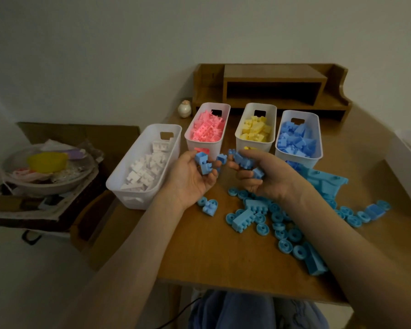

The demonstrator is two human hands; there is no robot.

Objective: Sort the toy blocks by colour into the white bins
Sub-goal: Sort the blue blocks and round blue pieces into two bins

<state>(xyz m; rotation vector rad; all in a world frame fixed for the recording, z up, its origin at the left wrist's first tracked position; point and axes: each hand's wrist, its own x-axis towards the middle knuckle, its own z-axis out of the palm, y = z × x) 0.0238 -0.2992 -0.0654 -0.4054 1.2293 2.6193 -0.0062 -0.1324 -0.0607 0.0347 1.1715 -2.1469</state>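
Head view, left hand: I am seeing the left hand [190,179] lying palm up and curling its fingers round a few blue blocks [203,165]. It is hanging above the table [211,252], just in front of the pink bin [192,131].
Head view, right hand: the right hand [268,179] is gripping a second blue cluster [243,161], and its fingertips are almost meeting the left hand's.
Blue bin: the blue bin [319,138] is standing at about 1 o'clock from the right hand, near it. Its long axis is running 12 to 6, and it is already heaped with blue pieces.
Nearer hand: I am judging the right hand the nearer one. The left hand is facing the same bin at about 2 o'clock, with the right hand sitting between.
Loose pile: the blue wheels and bricks [266,217] are lying on the table at 6 o'clock from the right hand, partly under its forearm.
Next move: I am expecting the right hand to be tipping its load over the bin's near end first, and the left to be crossing behind it.
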